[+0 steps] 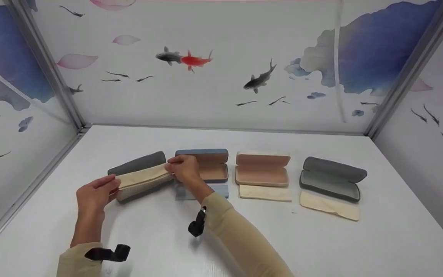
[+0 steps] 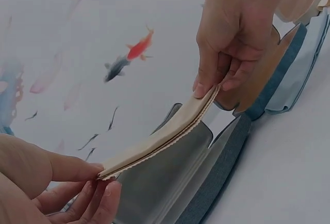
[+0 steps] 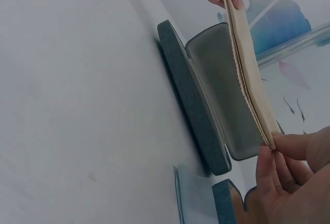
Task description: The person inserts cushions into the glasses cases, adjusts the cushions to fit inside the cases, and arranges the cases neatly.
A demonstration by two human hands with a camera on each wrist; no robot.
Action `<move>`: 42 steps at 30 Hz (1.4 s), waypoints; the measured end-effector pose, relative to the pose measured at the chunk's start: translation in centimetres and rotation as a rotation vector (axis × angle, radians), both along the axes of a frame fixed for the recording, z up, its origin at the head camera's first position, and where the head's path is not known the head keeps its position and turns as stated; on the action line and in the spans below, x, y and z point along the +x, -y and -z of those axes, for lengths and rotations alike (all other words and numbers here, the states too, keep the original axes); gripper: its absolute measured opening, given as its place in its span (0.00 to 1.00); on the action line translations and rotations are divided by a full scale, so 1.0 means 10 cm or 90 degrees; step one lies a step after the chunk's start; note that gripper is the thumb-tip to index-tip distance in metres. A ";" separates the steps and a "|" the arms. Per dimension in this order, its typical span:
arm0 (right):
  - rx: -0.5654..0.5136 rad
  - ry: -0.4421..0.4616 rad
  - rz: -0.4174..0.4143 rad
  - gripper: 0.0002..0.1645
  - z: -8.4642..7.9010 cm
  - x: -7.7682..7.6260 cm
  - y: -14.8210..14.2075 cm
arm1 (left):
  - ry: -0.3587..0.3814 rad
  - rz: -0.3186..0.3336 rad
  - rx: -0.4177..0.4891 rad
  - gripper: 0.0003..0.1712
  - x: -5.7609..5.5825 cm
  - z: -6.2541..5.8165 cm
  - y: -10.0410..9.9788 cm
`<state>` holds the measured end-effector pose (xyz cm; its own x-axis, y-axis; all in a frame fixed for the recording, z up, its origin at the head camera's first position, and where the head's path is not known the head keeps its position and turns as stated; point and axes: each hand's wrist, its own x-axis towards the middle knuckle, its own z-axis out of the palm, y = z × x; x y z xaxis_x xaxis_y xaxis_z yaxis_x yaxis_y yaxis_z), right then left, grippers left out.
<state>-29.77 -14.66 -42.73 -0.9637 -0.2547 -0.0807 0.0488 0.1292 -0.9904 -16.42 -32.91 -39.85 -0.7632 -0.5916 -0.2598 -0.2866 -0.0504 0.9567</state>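
Observation:
A folded cream cleaning cloth (image 1: 142, 176) with a zigzag-cut edge stretches between both hands, above an open dark glasses case (image 1: 139, 163). My left hand (image 1: 94, 194) pinches one end of it between thumb and fingers. The other end is pinched by my right hand (image 1: 185, 169). In the left wrist view the cloth (image 2: 160, 136) sags slightly and its folded layers show along the edge. From the right wrist, the case's grey lining (image 3: 219, 90) is visible behind the cloth, and its outer shell (image 3: 193, 105) looks dark teal.
To the right stand three more open glasses cases: blue (image 1: 220, 175), pink (image 1: 262, 177) and dark grey (image 1: 331, 186). In front of them lie a folded blue cloth (image 1: 221, 191) and two cream cloths, one by the pink case (image 1: 265, 193), the other far right. Printed panels (image 1: 221, 104) enclose the white table.

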 end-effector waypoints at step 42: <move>0.060 -0.065 0.019 0.06 0.22 0.02 0.21 | 0.028 -0.051 -0.014 0.23 -0.14 0.44 0.15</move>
